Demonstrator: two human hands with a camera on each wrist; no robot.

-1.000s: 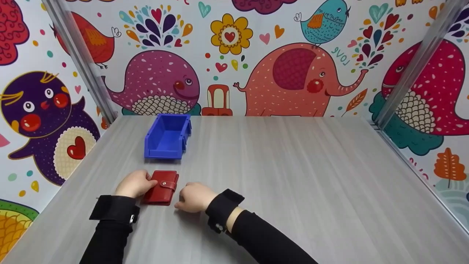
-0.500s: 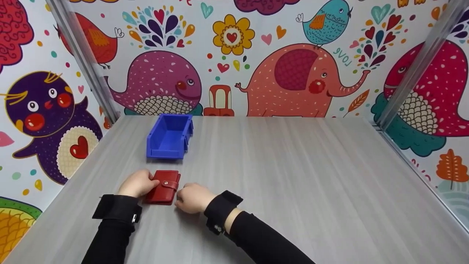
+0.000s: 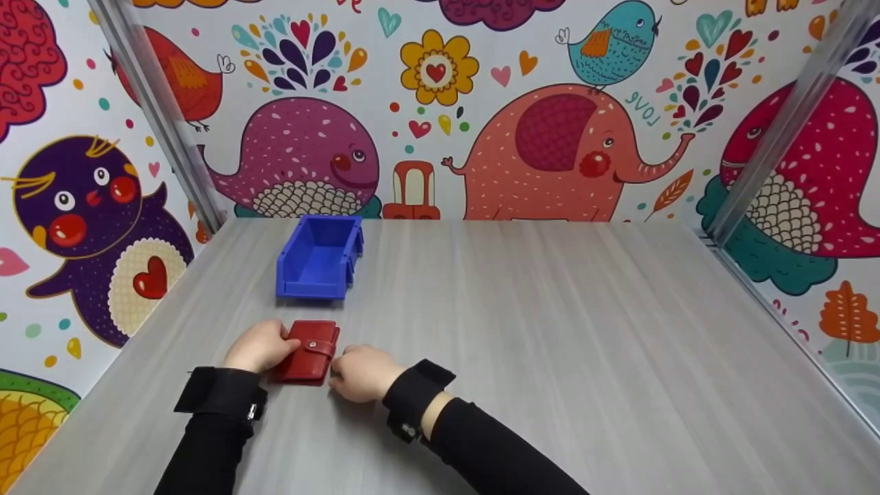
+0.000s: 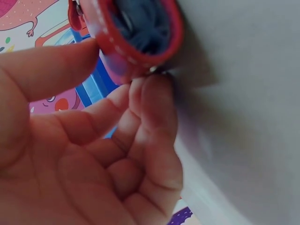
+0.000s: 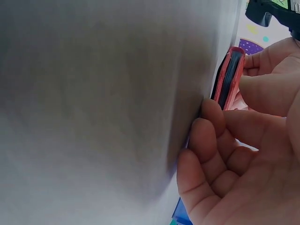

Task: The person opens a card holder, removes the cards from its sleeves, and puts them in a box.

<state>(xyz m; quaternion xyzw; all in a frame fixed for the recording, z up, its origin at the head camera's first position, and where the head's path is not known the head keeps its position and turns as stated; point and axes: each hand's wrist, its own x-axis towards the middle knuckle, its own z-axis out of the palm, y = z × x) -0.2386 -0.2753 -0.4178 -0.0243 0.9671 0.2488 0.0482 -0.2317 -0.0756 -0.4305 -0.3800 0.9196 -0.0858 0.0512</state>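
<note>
A red leather wallet with a snap strap lies on the table in front of the person. At its left side the left hand pinches it, thumb on top and fingers by the lower edge. The left wrist view shows the wallet end-on, with dark layers inside its red cover. On the opposite side the right hand, fingers curled, is at the wallet's right edge. In the right wrist view its thumb and index fingertip meet the wallet near the corner; the exact contact is partly hidden.
A blue open-fronted plastic bin stands behind the wallet, towards the back left. The grey wood-grain table extends to the right, bounded by walls printed with cartoon animals and by metal posts.
The right hand has closed the small gap to the wallet's right edge. The left hand keeps its hold, and the wallet stays in place. The head view has shifted slightly.
</note>
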